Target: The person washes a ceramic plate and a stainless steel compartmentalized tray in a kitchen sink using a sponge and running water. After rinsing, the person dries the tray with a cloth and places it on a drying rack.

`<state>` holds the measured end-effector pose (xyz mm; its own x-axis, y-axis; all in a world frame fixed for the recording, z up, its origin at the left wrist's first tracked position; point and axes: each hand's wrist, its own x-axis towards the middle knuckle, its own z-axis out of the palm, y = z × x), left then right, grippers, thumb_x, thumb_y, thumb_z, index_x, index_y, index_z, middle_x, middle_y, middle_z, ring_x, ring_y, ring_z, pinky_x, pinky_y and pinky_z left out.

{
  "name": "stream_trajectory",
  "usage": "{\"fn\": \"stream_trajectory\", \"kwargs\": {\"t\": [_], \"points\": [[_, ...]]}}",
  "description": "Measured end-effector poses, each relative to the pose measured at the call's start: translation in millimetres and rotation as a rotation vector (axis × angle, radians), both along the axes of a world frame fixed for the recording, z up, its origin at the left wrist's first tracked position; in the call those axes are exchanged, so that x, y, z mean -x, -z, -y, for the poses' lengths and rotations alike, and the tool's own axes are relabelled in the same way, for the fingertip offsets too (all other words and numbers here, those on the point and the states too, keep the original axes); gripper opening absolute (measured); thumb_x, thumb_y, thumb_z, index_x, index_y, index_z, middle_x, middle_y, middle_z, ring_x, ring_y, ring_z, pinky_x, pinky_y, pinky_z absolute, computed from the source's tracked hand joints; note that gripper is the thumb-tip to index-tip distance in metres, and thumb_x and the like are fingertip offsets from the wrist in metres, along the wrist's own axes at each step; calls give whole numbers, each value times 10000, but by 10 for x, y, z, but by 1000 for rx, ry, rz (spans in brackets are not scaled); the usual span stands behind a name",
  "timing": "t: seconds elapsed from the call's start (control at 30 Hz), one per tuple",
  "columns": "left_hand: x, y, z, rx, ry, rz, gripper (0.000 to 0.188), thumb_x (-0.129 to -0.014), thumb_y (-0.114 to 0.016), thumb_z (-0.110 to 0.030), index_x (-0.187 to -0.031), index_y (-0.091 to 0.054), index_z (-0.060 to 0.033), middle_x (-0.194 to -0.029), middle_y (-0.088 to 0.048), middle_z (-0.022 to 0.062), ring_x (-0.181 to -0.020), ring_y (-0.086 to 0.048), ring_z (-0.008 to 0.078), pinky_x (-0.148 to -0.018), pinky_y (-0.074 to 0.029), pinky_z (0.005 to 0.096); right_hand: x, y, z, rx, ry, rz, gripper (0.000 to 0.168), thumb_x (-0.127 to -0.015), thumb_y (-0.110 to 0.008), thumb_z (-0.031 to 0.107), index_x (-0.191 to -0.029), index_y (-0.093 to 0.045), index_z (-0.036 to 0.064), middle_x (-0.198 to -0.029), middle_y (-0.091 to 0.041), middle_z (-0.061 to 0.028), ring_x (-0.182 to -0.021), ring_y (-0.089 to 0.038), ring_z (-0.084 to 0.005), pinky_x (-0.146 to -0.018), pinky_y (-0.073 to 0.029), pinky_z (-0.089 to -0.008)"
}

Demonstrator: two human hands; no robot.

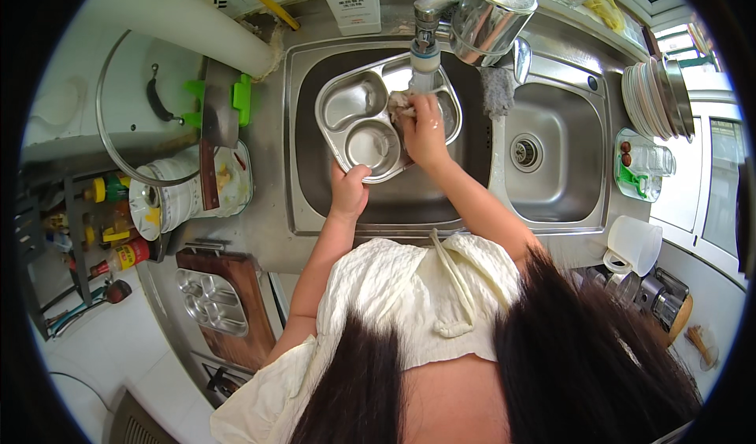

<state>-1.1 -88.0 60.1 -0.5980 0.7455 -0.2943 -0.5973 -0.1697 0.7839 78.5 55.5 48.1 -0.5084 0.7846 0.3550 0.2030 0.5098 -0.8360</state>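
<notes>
A stainless steel divided tray (pixel 339 143) is held tilted over the left basin of the sink (pixel 401 205). My left hand (pixel 351 191) grips its near edge, the thumb lying on the rim by the round compartment. In my right hand (pixel 426 131) is a bunched, wet cleaning cloth (pixel 399 103), pressed against the tray's right part. Water runs from the faucet (pixel 426 54) onto the tray just beyond my right fingers. The surface under the cloth and fingers is hidden.
A grey cloth (pixel 498 92) hangs on the divider beside the right basin (pixel 549 172). Plates (pixel 649 98) stand at the right. On the left are a cleaver (pixel 220 113), a glass lid (pixel 109 107) and another divided tray (pixel 211 302) on a wooden board (pixel 260 308). A white bottle (pixel 351 7) stands behind the sink.
</notes>
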Motion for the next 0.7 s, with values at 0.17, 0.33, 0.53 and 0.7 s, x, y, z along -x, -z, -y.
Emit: {"fn": "stream_trajectory", "kwargs": {"t": [0.17,0.33,0.53,0.7], "points": [[21,13,46,30,-85,23,500,-623,-431,101,-1110,-486,3,-1003,-550,74,-911,-555,170,-771,-461,276,-85,94,-208,-149,202,237,282,-701,-558,-43,-970,-500,17,-1031,-465,-170,-925,-496,-381,-773,-428,-422],[-64,16,7,22,-67,17,505,-627,-441,105,-1118,-486,-4,-1024,-549,68,-935,-548,170,-802,-446,272,-32,180,-199,-78,315,261,295,-694,-539,-32,-987,-505,-24,-1070,-484,-197,-967,-500,-377,-815,-427,-418],[-103,140,-45,-8,-11,-90,525,-649,-420,128,-1155,-458,-10,-1073,-538,91,-979,-554,204,-798,-479,303,217,416,-274,611,510,35,222,-772,-508,51,-975,-560,-21,-888,-600,-141,-817,-589,-268,-740,-462,-358],[-37,147,-58,-2,-69,-29,514,-649,-424,125,-1144,-466,-3,-1058,-546,85,-972,-555,205,-803,-472,302,280,49,-102,1317,69,-468,209,-784,-497,20,-979,-561,-22,-878,-595,-92,-772,-576,-167,-695,-465,-292]]}}
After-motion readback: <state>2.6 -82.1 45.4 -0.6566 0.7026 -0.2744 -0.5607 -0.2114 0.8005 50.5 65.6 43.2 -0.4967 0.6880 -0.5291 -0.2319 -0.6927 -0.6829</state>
